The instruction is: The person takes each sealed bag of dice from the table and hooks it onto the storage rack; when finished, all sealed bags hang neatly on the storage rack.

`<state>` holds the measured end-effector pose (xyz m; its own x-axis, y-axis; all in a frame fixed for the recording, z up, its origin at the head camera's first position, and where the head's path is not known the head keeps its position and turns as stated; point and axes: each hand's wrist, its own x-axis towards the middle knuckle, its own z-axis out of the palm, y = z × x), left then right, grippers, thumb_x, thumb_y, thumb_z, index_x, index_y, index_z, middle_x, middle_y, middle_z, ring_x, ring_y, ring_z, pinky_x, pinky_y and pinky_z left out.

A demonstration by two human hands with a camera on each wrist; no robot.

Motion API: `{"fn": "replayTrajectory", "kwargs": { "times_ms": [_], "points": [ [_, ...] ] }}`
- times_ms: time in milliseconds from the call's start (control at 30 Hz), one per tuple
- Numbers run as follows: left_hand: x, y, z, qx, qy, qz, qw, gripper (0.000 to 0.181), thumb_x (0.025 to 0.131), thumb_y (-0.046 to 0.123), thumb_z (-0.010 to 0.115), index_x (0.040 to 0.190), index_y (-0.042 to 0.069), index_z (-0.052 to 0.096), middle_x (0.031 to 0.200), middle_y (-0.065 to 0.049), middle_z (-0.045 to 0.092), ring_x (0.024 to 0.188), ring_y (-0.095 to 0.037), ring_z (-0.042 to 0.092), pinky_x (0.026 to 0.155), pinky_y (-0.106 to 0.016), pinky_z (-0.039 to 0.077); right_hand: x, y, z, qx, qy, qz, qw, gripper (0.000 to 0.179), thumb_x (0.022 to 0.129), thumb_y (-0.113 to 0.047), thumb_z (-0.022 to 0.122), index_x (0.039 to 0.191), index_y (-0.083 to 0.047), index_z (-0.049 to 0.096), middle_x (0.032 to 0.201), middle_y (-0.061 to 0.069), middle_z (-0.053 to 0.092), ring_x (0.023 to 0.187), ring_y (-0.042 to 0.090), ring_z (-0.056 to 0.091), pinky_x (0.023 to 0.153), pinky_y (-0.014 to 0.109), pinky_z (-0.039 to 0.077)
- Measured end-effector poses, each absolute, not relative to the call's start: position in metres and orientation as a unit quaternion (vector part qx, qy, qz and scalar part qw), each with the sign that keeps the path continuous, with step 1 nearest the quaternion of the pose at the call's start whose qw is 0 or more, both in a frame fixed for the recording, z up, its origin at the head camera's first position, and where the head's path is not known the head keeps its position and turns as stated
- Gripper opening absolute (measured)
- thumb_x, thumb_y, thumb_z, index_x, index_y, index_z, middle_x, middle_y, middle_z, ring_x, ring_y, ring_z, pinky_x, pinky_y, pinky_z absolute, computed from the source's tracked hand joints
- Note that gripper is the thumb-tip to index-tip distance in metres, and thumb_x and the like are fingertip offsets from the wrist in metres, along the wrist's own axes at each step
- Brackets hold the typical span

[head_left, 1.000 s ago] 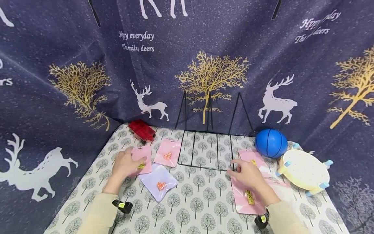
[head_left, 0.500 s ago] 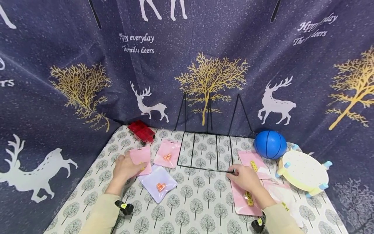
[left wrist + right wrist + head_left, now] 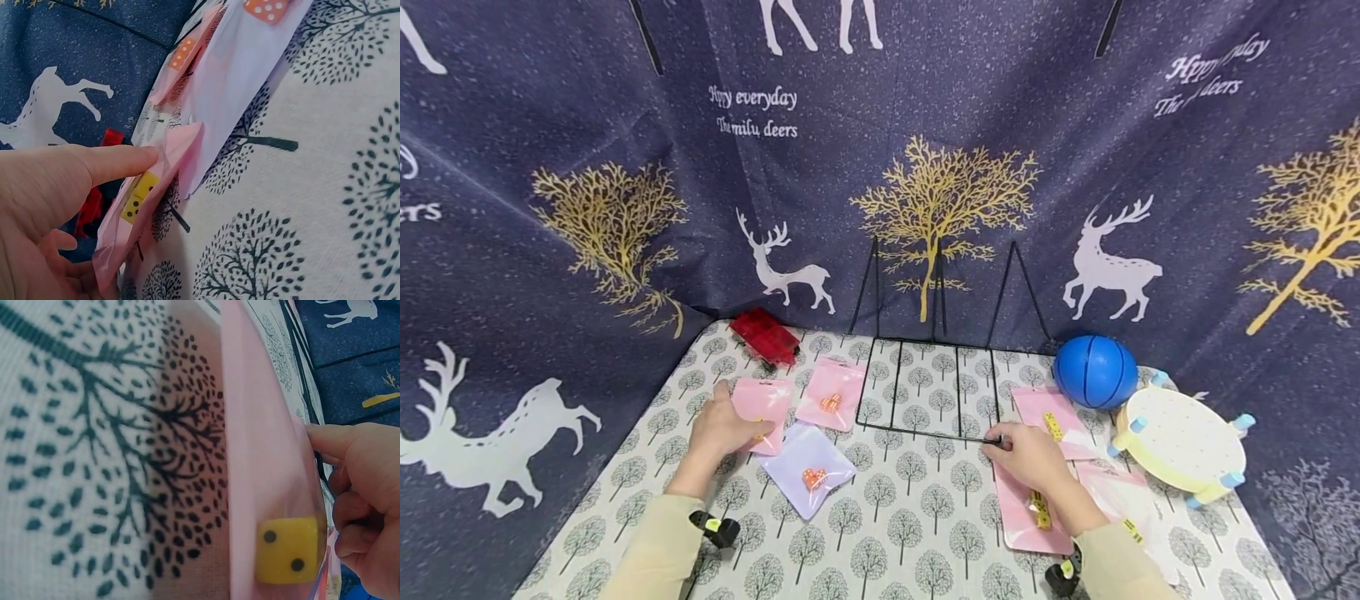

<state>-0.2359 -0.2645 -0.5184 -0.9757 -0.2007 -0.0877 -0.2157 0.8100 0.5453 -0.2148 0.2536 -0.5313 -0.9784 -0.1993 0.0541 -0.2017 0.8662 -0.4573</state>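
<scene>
In the head view, my left hand (image 3: 718,429) holds the side edge of a pink zip bag (image 3: 770,396) with yellow dice. The left wrist view shows the thumb (image 3: 122,162) on its face near the yellow dice (image 3: 139,198), other fingers curled at its lower end. My right hand (image 3: 1033,458) pinches the top edge of another pink zip bag (image 3: 1015,512), just at the wire rack's front corner. Yellow dice (image 3: 1040,510) lie inside that bag. In the right wrist view its pink film (image 3: 269,444) rises close to the camera; the fingertips behind it are partly hidden.
A lilac bag (image 3: 797,467) and a pink bag (image 3: 848,383), both with orange dice, lie left of the black wire rack (image 3: 957,392). A red toy (image 3: 765,335) sits at the back left. Right stand a blue ball (image 3: 1096,372), more bags (image 3: 1071,433) and an upturned stool (image 3: 1183,433).
My right hand has come down and closed its fingers on the top of the pink bag. My left thumb has slid lower on its bag, which has shifted slightly toward me.
</scene>
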Motion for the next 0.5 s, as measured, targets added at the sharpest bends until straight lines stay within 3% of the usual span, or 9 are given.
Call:
{"fn": "replayTrajectory", "kwargs": {
  "times_ms": [267, 500],
  "points": [
    [-0.235, -0.267, -0.511, -0.121, 0.949, 0.290, 0.035, 0.136, 0.073, 0.047, 0.090, 0.160, -0.006, 0.000, 0.138, -0.047, 0.045, 0.121, -0.066, 0.047, 0.099, -0.070, 0.041, -0.215, 0.255, -0.534, 0.102, -0.967, 0.235, 0.004, 0.018, 0.090, -0.036, 0.081, 0.104, -0.025, 0.078, 0.070, -0.011, 0.058, 0.063, 0.013, 0.051, 0.060, 0.034, 0.042],
    [-0.232, -0.268, -0.505, -0.129, 0.941, 0.311, 0.029, 0.129, 0.074, 0.040, 0.088, 0.162, -0.004, 0.004, 0.145, -0.043, 0.043, 0.124, -0.064, 0.046, 0.099, -0.071, 0.041, -0.215, 0.255, -0.536, 0.099, -0.966, 0.237, 0.009, 0.022, 0.089, -0.038, 0.082, 0.105, -0.024, 0.078, 0.073, -0.012, 0.061, 0.065, 0.012, 0.054, 0.061, 0.034, 0.044]
  ]
}}
